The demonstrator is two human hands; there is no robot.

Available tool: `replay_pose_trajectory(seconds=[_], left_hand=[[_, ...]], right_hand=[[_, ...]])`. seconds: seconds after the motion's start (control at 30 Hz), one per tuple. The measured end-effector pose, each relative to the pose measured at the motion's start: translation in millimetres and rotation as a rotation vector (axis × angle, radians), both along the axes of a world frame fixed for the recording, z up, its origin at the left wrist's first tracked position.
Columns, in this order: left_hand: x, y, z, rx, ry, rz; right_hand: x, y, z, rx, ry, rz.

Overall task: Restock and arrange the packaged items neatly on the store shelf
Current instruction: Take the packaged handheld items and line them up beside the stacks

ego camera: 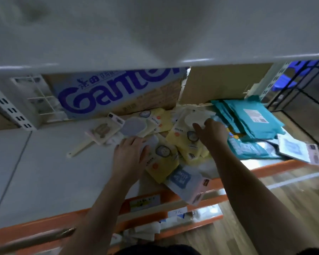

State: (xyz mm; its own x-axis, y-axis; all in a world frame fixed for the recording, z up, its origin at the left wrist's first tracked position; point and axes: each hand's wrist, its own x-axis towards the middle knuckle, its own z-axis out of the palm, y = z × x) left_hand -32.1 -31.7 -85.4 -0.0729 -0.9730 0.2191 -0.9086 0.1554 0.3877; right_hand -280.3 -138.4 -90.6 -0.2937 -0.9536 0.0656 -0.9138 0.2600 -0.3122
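Now the yellow packets [162, 168] are seen strewn mid-shelf, dead ahead and between the 2 hands, long axes skewed every way rather than squared to the orange shelf edge [269, 168]. The left hand [131, 153] is laid flat, fingers stretched out, on the pile's near left side, nothing gripped, while the right hand [211, 132], further back and nearer the far end, is set on a pale packet [193, 116], thumb spread, though whether it is pinched cannot be told. 1 blue-and-white packet [184, 179] is seen overhanging the front edge between the forearms, so squaring-up is judged barely begun.
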Motion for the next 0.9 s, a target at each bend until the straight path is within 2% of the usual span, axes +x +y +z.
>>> replay_pose_trajectory(seconds=[0.1, 0.27, 0.47, 0.67, 0.9], left_hand=[[-12, 10, 0, -0.002, 0.025, 0.098], [-22, 34, -6, -0.007, 0.078, 0.242], [-25, 38, -13, -0.027, 0.059, 0.320], [-24, 39, -11, -0.012, 0.040, 0.350], [-24, 14, -15, 0.089, 0.091, 0.538]], right_hand=[[-4, -15, 2, 0.066, 0.019, 0.056], [-10, -26, 7, 0.154, -0.105, 0.184], [-13, -34, 7, 0.126, -0.191, 0.279], [-16, -20, 3, 0.003, -0.714, 0.031], [-35, 6, 7, 0.166, -1.333, 0.007]])
